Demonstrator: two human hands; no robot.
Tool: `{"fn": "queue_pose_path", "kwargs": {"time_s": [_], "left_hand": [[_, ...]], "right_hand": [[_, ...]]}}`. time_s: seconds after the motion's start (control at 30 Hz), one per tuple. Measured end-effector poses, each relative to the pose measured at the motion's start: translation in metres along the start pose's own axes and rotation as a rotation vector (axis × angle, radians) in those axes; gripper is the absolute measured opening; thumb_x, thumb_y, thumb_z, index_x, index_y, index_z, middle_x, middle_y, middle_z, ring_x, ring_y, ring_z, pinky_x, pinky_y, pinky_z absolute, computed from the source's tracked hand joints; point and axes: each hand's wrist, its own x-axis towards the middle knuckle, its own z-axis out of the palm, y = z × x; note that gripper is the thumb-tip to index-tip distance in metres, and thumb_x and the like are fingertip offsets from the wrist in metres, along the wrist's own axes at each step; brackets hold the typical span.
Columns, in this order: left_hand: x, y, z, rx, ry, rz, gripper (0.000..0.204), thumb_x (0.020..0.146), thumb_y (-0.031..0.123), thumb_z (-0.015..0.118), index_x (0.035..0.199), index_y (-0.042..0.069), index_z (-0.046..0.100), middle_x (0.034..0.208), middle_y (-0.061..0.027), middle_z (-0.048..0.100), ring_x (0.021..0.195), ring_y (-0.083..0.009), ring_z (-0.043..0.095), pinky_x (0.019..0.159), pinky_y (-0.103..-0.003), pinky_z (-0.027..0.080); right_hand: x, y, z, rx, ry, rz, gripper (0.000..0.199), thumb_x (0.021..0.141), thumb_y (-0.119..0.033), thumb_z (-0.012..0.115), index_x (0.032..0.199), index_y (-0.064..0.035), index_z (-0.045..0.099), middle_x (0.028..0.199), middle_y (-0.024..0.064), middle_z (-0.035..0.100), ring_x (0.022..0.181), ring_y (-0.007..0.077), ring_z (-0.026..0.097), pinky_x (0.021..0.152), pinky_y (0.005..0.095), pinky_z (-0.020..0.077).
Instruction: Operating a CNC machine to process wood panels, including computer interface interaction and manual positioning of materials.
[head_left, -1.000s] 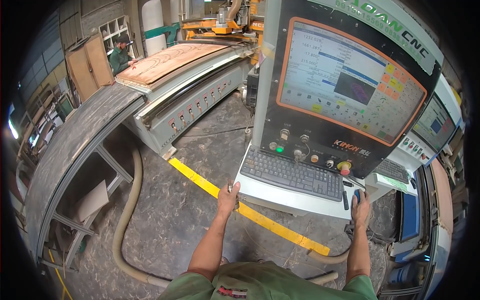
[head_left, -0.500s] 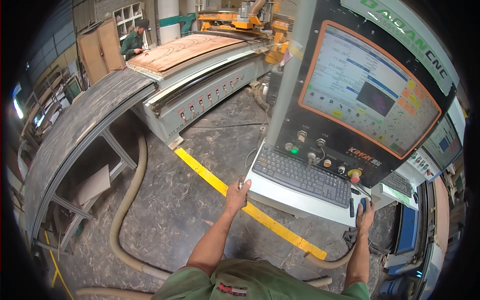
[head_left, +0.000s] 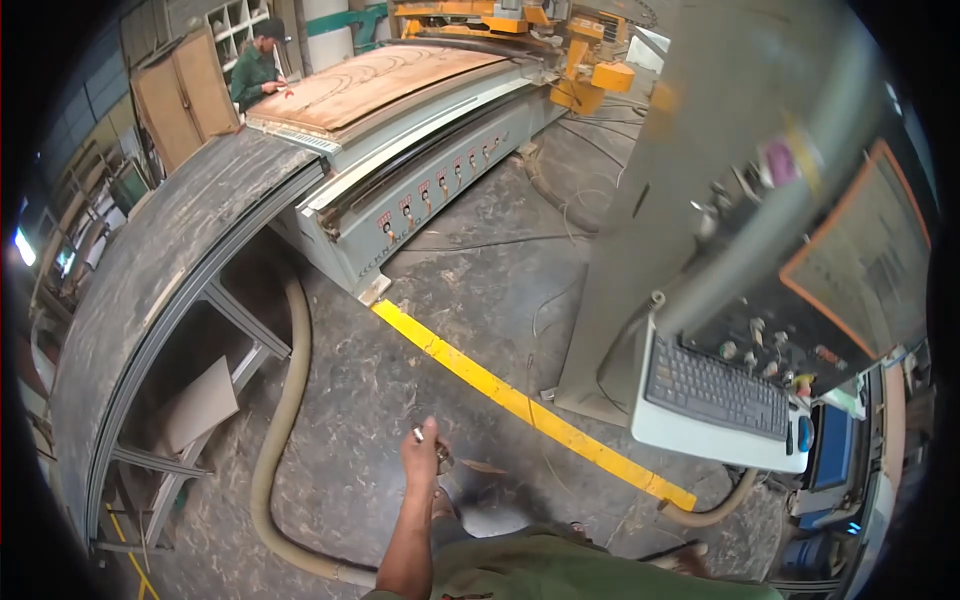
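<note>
My left hand [head_left: 420, 462] hangs low over the floor, its fingers wrapped round a small metal cylinder [head_left: 443, 459] whose exact kind I cannot make out. Part of the metal shows on the right side of the fist, and a bright tip sticks up by the thumb. No right hand shows in view. To the right stands the machine's control console [head_left: 632, 300], with a black keyboard [head_left: 715, 388] on its white shelf [head_left: 690, 443]. A blue mouse [head_left: 805, 433] lies at the shelf's right end, with no hand on it.
A flatbed cutting machine [head_left: 440, 215] carries a wooden board [head_left: 390, 85]; a co-worker [head_left: 257, 68] stands at its far left side. A dark-topped table [head_left: 170, 220] curves along the left. A beige hose [head_left: 275, 440] and a yellow floor strip [head_left: 530, 405] cross the floor.
My right hand has left the mouse and gone out of view. My left hand, still holding the metal cylinder, has moved away from the console. The console now appears farther right, its screen turned aside.
</note>
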Motion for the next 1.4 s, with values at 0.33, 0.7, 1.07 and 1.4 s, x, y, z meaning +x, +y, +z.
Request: {"fn": "queue_pose_path", "kwargs": {"time_s": [0.33, 0.7, 1.07, 1.4], "left_hand": [[0.213, 0.075, 0.024, -0.432, -0.098, -0.311, 0.024, 0.099, 0.029, 0.054, 0.100, 0.006, 0.056, 0.077, -0.0102, 0.064, 0.067, -0.0225, 0.064, 0.059, -0.035, 0.054], [0.469, 0.241, 0.233, -0.109, -0.329, -0.132, 0.028, 0.100, 0.032, 0.055, 0.099, 0.004, 0.057, 0.084, -0.0019, 0.060, 0.073, -0.0107, 0.056, 0.067, -0.027, 0.046], [0.790, 0.324, 0.474, -0.039, -0.464, -0.019, 0.031, 0.096, 0.029, 0.061, 0.105, 0.000, 0.060, 0.097, -0.0051, 0.064, 0.087, -0.0136, 0.060, 0.077, -0.029, 0.049], [1.030, 0.440, 0.727, 0.052, -1.138, -0.228, 0.042, 0.093, 0.021, 0.066, 0.125, -0.003, 0.052, 0.098, -0.0077, 0.063, 0.080, -0.0134, 0.059, 0.076, -0.031, 0.050]], "right_hand": [[-0.203, -0.434, 0.222, -0.027, -0.418, -0.882, 0.038, 0.091, -0.030, 0.065, 0.113, 0.0003, 0.067, 0.112, 0.0195, 0.068, 0.104, 0.0300, 0.066, 0.087, 0.0373, 0.0515], [-0.286, -0.940, 0.277, 0.139, -0.930, -1.314, 0.059, 0.084, -0.031, 0.076, 0.130, -0.0036, 0.050, 0.109, 0.0124, 0.064, 0.098, 0.0215, 0.060, 0.090, 0.0352, 0.0469], [-0.176, -1.319, 0.229, 0.153, -0.634, -1.158, 0.043, 0.082, -0.021, 0.079, 0.114, -0.0002, 0.059, 0.098, 0.0048, 0.065, 0.089, 0.0117, 0.060, 0.081, 0.0304, 0.0497], [-0.071, -1.618, 0.134, 0.571, -0.619, -0.906, 0.029, 0.088, -0.023, 0.072, 0.105, -0.0004, 0.063, 0.084, 0.0008, 0.063, 0.071, 0.0080, 0.058, 0.063, 0.0242, 0.0470]]}}
